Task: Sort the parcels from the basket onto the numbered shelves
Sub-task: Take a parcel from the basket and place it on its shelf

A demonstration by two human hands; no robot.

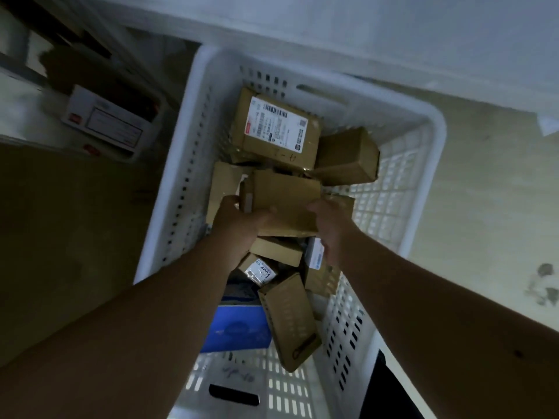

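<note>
A white slotted plastic basket (429, 137) stands on the floor below me, filled with several cardboard parcels. Both hands reach into its middle. My left hand (242, 228) grips the left end of a plain brown cardboard parcel (286, 201), thumb on top. My right hand (328, 228) holds that parcel's right end, fingers curled under its edge. A larger box with a white shipping label (276, 125) lies at the basket's far end. A blue packet (239, 329) and a long narrow carton (292, 320) lie near me.
A white and red box with a label (106, 122) sits on a low shelf at the upper left. A pale wall runs behind the basket. Bare floor lies to the right, with a dark object (384, 391) at the basket's near right corner.
</note>
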